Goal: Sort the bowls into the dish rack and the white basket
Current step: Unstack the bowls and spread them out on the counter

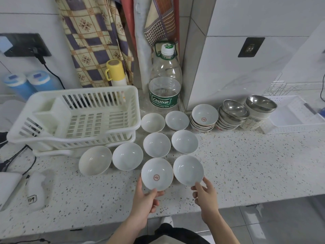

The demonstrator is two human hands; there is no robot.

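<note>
The person stands at the near edge of a speckled counter (246, 173). Eight white bowls sit on it, all open side up. The two nearest ones matter now. The left hand (146, 199) holds the bowl with the red mark (157, 174) by its near rim, thumb on one side and fingers curled on the other. The right hand (204, 192) touches the near right rim of the plain bowl (188, 170) beside it, with fingers bent around the edge. I think it is just getting a hold, but I cannot tell how tight.

Both bowls lie just past the fingers, away from the person. They are round, so no side is longer. The white basket (44, 131) is far and to the left, close to the left hand's side. The dish rack (295, 124) looks like the white tray with wires at the far right, closer to the right hand.

Stacks of bowls (204, 118) and metal bowls (235, 110) wait at the far right. A big water bottle (165, 81) stands by the tiled wall.
</note>
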